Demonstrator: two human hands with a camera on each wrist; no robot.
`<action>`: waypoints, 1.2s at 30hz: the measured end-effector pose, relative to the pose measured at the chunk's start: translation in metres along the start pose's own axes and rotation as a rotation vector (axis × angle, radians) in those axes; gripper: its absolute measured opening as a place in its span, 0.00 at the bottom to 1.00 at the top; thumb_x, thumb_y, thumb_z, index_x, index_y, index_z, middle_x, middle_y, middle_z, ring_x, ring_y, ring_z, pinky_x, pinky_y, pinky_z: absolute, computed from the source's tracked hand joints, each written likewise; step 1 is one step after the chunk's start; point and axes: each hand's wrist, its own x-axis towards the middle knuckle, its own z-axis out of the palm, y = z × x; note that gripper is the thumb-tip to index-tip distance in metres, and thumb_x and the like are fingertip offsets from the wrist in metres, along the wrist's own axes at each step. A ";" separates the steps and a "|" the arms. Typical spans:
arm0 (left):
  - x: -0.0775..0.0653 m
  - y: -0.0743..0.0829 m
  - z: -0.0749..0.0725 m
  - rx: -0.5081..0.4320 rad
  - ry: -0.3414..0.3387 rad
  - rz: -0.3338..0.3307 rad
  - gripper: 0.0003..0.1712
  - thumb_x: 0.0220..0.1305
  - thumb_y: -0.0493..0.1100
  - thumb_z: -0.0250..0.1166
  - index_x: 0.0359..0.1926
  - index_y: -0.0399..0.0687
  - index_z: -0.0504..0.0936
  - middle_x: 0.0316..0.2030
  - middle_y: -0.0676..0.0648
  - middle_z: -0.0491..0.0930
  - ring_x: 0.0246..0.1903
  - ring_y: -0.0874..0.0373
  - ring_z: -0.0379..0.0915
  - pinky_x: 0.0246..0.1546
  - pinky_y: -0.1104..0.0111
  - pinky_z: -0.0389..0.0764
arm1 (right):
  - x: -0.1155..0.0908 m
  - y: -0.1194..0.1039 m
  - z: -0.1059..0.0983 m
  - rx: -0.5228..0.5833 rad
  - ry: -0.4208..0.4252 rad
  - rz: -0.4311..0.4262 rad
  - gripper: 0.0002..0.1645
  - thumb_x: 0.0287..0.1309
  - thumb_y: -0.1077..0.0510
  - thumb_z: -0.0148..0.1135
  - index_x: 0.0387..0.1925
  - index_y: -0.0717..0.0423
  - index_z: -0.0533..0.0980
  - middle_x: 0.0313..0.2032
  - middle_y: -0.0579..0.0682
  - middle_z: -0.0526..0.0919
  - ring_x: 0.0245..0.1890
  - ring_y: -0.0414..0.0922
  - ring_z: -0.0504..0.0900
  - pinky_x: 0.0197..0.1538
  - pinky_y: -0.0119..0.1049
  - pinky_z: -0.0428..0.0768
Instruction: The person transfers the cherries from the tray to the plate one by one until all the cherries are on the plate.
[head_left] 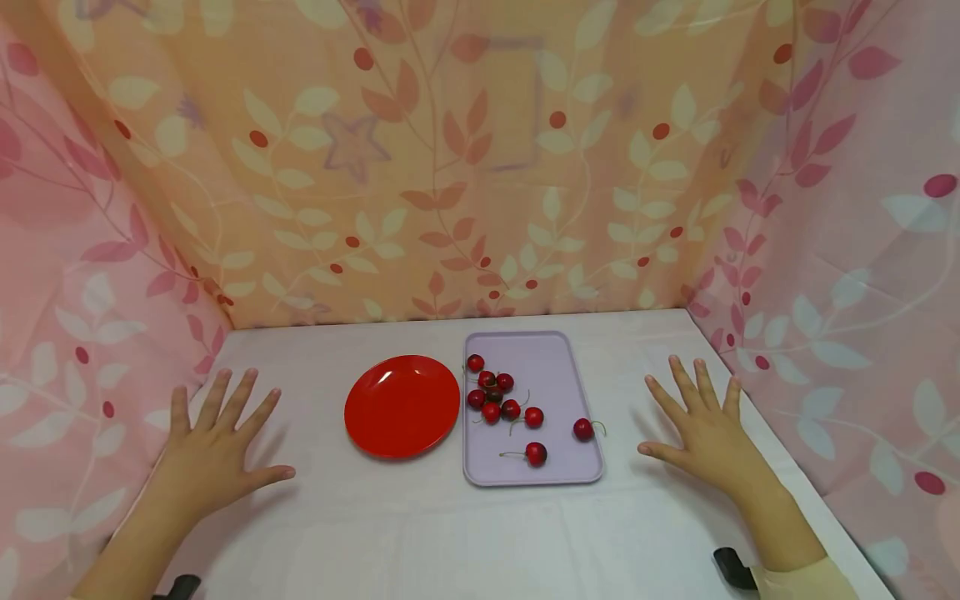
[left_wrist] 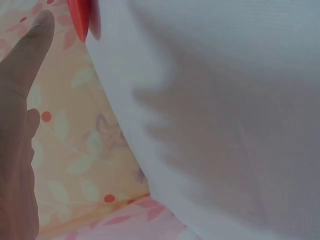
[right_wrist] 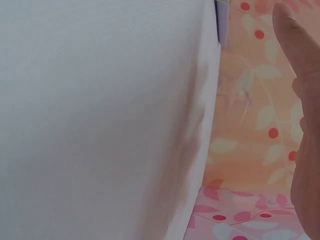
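Observation:
My left hand (head_left: 213, 454) is spread with straight fingers over the left side of the white table, left of a red plate (head_left: 402, 407). Nothing is in its grasp. Right of the plate lies a pale purple tray (head_left: 555, 367) with several red cherries on it, most clustered at its left side. One cherry (head_left: 536, 454) lies near the tray's front, its stem pointing left, and another cherry (head_left: 583, 429) is by the right rim. My right hand (head_left: 705, 442), also spread and holding nothing, hovers right of the tray. Each wrist view shows a thumb and a hand's shadow on the cloth.
A white cloth (head_left: 420, 533) covers the table. Leaf-patterned curtains enclose it: an orange curtain (head_left: 450, 167) along the back edge, a pink curtain (head_left: 75, 275) on the left and another pink curtain (head_left: 862, 275) on the right. Black wrist-camera parts (head_left: 733, 569) show near the forearms.

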 end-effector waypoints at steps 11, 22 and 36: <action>0.009 0.007 -0.001 -0.034 -0.008 -0.014 0.70 0.45 0.87 0.62 0.82 0.59 0.51 0.82 0.40 0.38 0.80 0.42 0.16 0.70 0.32 0.16 | 0.008 -0.013 -0.001 0.044 0.003 0.012 0.64 0.51 0.22 0.66 0.81 0.41 0.53 0.82 0.58 0.39 0.80 0.62 0.26 0.67 0.75 0.17; 0.015 0.018 0.006 -0.174 -0.066 -0.079 0.69 0.50 0.85 0.62 0.83 0.57 0.48 0.82 0.39 0.32 0.79 0.40 0.12 0.66 0.34 0.08 | 0.013 -0.025 0.003 0.181 0.000 0.068 0.61 0.54 0.26 0.68 0.81 0.42 0.54 0.81 0.61 0.47 0.80 0.67 0.37 0.71 0.74 0.22; 0.023 0.033 0.017 -0.307 -0.082 -0.158 0.71 0.51 0.83 0.63 0.83 0.56 0.43 0.82 0.36 0.33 0.79 0.35 0.18 0.66 0.35 0.07 | 0.019 -0.035 0.007 0.343 0.008 0.112 0.57 0.57 0.33 0.71 0.80 0.43 0.56 0.78 0.60 0.58 0.75 0.67 0.56 0.75 0.73 0.43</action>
